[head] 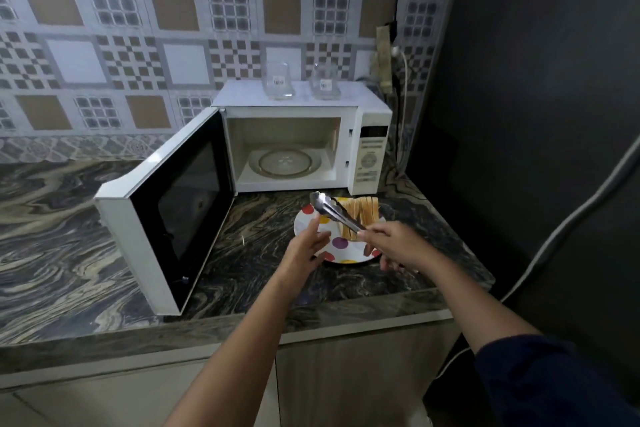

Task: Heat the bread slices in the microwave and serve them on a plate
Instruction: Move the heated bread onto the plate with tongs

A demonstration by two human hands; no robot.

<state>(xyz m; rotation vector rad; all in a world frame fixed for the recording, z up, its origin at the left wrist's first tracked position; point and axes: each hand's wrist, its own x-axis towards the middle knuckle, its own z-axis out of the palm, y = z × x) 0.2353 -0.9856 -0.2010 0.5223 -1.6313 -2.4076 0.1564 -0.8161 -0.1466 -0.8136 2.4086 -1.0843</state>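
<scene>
A white plate (346, 253) with coloured dots sits on the dark marble counter in front of the microwave (370, 156). Several bread slices (363, 215) lie stacked on it. My right hand (394, 244) grips metal tongs (332, 210) by their handle end, with the tips pointing up and left over the plate. My left hand (306, 246) hovers at the plate's left edge with fingers extended, close to the tongs. The microwave door (166, 222) stands wide open to the left, and the glass turntable (285, 163) inside is bare.
Two clear glass jars (278, 81) (325, 81) stand on top of the microwave. A power cable and socket strip (384, 55) hang on the tiled wall behind it. A dark wall closes off the right side. The counter edge (311, 322) runs below my arms.
</scene>
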